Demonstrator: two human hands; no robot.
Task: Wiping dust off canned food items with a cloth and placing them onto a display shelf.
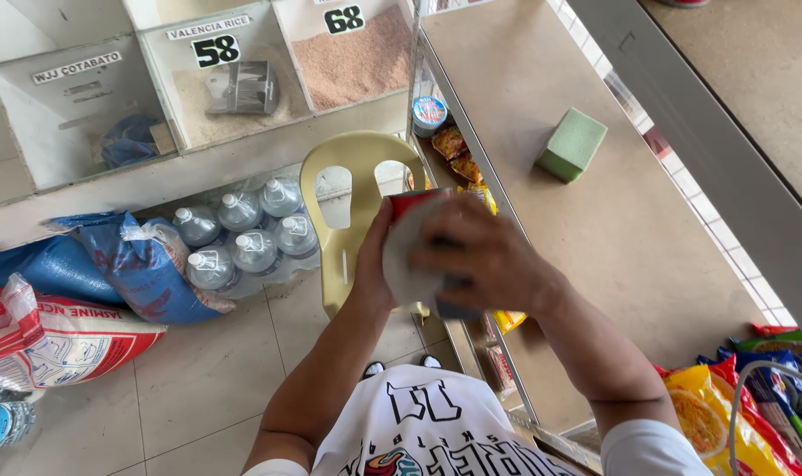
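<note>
Both my hands hold one object in front of my chest: a round can with a red side (pixel 412 204) and a pale grey end face toward me. My left hand (pixel 372 264) grips its left edge from below. My right hand (pixel 482 254) lies over its right side, and a dark item shows under those fingers; what that item is cannot be told. The can hangs over the edge of a beige counter (pixel 630 238), above a yellow plastic chair (pixel 352 189).
A green sponge block (pixel 572 143) lies on the counter. Snack packets (pixel 745 414) sit at the lower right, more goods on the shelf under the counter. A pack of water bottles (pixel 242 234), blue and white sacks (pixel 110 264) and rice bins (pixel 233 84) are at the left.
</note>
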